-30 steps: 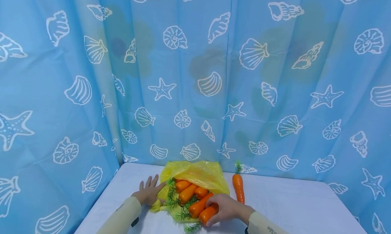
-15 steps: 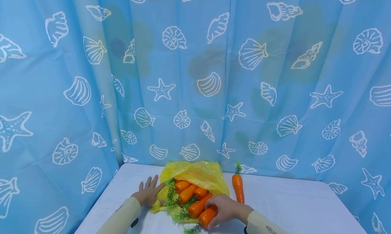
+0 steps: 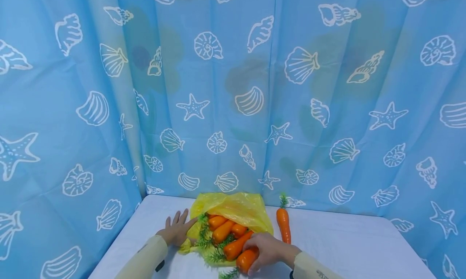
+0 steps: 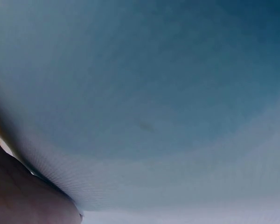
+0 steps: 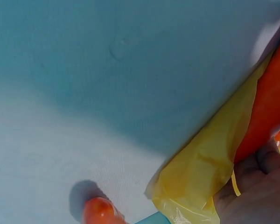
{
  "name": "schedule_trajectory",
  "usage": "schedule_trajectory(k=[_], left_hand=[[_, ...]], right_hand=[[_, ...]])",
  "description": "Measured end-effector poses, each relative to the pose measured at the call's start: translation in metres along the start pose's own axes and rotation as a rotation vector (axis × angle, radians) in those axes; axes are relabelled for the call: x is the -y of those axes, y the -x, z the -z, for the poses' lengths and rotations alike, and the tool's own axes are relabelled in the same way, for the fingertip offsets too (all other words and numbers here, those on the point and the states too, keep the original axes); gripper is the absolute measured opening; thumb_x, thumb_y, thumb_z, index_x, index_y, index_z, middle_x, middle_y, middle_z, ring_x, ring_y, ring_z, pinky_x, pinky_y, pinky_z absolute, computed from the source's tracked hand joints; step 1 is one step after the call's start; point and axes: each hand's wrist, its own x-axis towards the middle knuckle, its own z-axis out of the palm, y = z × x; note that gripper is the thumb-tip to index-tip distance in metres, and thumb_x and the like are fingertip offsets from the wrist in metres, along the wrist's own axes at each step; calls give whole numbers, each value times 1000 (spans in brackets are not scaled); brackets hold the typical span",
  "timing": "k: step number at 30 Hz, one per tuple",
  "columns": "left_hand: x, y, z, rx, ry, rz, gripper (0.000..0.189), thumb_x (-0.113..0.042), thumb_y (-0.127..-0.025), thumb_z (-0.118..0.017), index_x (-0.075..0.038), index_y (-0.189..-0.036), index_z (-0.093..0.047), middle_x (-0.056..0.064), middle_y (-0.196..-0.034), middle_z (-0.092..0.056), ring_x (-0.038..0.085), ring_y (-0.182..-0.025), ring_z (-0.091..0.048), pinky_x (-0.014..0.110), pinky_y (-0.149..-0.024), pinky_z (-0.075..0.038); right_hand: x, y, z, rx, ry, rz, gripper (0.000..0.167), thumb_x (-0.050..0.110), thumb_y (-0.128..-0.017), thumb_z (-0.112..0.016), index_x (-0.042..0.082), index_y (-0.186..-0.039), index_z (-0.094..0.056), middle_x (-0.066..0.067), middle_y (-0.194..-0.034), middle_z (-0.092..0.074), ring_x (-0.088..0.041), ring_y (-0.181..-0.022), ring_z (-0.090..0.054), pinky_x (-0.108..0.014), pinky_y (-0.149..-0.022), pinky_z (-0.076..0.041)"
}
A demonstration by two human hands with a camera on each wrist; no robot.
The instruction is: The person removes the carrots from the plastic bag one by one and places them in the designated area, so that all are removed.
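Observation:
A yellow plastic bag (image 3: 233, 200) lies on its side, its mouth toward me. Several orange carrots (image 3: 223, 231) with feathery green tops (image 3: 204, 230) show in its opening. My right hand (image 3: 268, 248) curls its fingers and thumb round the nearest carrot (image 3: 246, 260) at the mouth's right side; its green top (image 3: 229, 273) points left. The right wrist view shows that hand (image 5: 256, 191) against the orange carrot (image 5: 268, 102), beside the bag's edge (image 5: 200, 168). My left hand (image 3: 175, 231) rests with spread fingers at the bag's left edge; only part of that hand (image 4: 28, 198) appears in the left wrist view.
A single carrot (image 3: 284, 225) lies on the white tabletop (image 3: 346, 242) just right of the bag, its green top toward the back. A blue curtain (image 3: 233, 89) with white shell prints stands behind the table and along its left side.
The right hand and the carrot in it have shifted very slightly toward me and left. The left hand and the bag look the same.

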Motion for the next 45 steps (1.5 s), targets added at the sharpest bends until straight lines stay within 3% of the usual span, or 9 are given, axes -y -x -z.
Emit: schedule_trajectory(k=[5, 9, 14, 19, 32, 45], left_hand=[[2, -1, 0, -3, -6, -12, 75, -56, -87, -66, -27, -151, -40, 18, -165, -12, 47, -150, -8, 71, -116, -2], [2, -3, -1, -7, -8, -15, 75, -56, -88, -66, -27, -152, -40, 18, -166, -11, 47, -150, -8, 70, -116, -2], [1, -1, 0, 11, 10, 6, 75, -55, -88, -66, -27, -152, -39, 17, -166, -11, 47, -151, -6, 70, -117, 0], [1, 0, -1, 16, 20, 0, 76, -56, -88, -65, -27, -152, -38, 17, -166, -10, 47, -151, -5, 70, -116, 2], [0, 2, 3, 2, 20, 2, 74, -55, -87, -67, -27, -152, -40, 17, -166, -11, 46, -151, -7, 69, -117, 0], [-2, 6, 4, 1, 12, -11, 74, -55, -87, -67, -27, -151, -41, 18, -165, -12, 47, -150, -8, 70, -117, -1]], right_hand=[[2, 1, -1, -8, -34, 41, 42, 37, -76, -85, 32, -115, -70, 22, -107, -63, 0, -93, -50, -23, -82, -47], [4, 1, -1, -17, 6, 6, 42, 38, -76, -85, 31, -115, -70, 21, -105, -62, -1, -90, -49, -23, -82, -46], [5, 2, -3, -3, -70, -6, 43, 34, -76, -86, 28, -116, -71, 19, -108, -64, -1, -91, -52, -23, -84, -51], [5, 2, -4, -5, 8, 19, 42, 35, -77, -85, 27, -115, -71, 18, -107, -63, 0, -90, -50, -24, -84, -49], [8, 0, -10, -27, 6, 29, 39, 40, -78, -83, 34, -114, -70, 22, -105, -61, 0, -90, -50, -23, -81, -49], [7, -1, -10, 8, 56, 50, 36, 37, -78, -83, 30, -111, -71, 19, -99, -58, 0, -87, -48, -21, -79, -46]])
